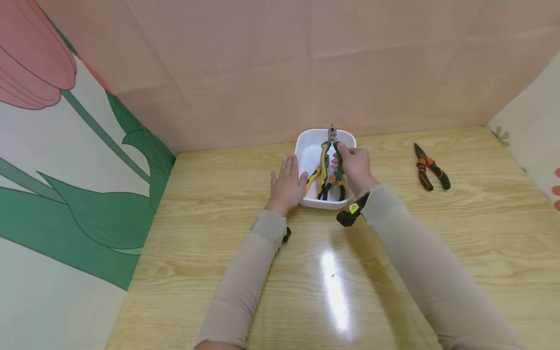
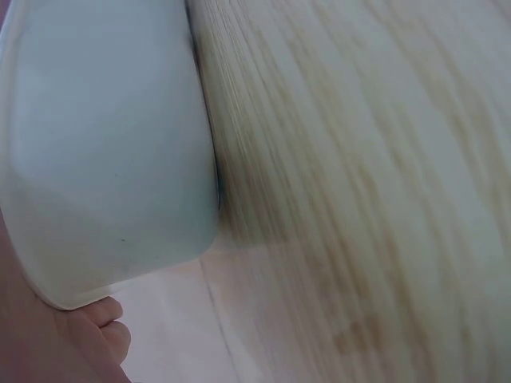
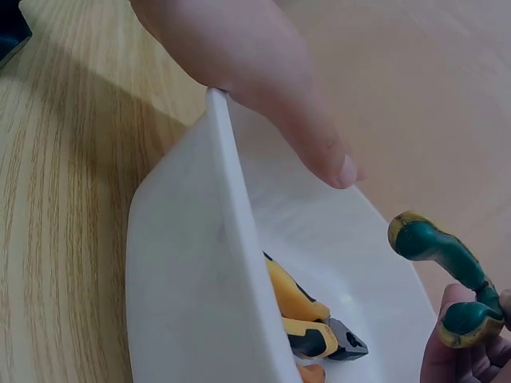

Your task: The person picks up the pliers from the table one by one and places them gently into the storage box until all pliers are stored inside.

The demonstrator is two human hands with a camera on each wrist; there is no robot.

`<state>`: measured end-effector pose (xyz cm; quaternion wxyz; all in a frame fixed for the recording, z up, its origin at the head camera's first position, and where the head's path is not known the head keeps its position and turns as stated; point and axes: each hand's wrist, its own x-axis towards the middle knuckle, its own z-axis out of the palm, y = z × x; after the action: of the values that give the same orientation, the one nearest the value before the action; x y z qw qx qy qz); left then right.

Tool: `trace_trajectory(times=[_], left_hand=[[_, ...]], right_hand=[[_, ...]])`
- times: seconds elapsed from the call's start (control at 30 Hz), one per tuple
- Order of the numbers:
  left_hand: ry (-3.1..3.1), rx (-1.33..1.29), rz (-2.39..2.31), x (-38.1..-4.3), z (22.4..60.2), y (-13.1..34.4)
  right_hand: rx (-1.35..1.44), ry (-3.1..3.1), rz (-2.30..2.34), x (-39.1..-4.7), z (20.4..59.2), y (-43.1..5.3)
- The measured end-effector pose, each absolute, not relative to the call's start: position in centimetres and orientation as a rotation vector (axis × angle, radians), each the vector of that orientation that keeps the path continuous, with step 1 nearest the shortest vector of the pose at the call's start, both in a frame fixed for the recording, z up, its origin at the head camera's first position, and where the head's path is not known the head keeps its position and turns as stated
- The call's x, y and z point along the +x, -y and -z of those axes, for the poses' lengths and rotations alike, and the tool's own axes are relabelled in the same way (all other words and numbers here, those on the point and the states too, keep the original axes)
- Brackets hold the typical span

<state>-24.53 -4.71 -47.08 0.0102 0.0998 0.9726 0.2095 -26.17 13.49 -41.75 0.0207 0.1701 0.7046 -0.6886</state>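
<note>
My right hand [image 1: 356, 167] grips a pair of green-and-yellow-handled pliers [image 1: 339, 160] over the white plastic box [image 1: 308, 146]. Their metal jaws point toward the wall, and the handles are spread apart. The handle ends of these pliers [image 3: 447, 251] also show in the right wrist view. My left hand [image 1: 287, 184] lies at the box's left rim with its fingers extended and its thumb over the edge. Inside the box are yellow-and-black pliers [image 1: 313, 177] and orange-and-black pliers [image 1: 331, 182], partly overlapped by the held pair. The left wrist view shows the box's outer wall [image 2: 112, 144] close up.
Another pair of pliers, black and orange [image 1: 430, 167], lies on the wooden table [image 1: 210, 233] to the right of the box. A pink-covered wall [image 1: 245, 73] rises right behind the table's back edge. Painted walls [image 1: 100, 214] flank both sides.
</note>
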Motion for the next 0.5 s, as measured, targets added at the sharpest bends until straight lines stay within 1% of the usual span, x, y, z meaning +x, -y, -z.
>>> trace_trajectory(times=[0.5], left_hand=[[-3.036, 0.309, -0.677, -24.7, 47.3, 4.5]], right_hand=[[0.549, -2.085, 2.284, -26.9, 42.9, -11.9]])
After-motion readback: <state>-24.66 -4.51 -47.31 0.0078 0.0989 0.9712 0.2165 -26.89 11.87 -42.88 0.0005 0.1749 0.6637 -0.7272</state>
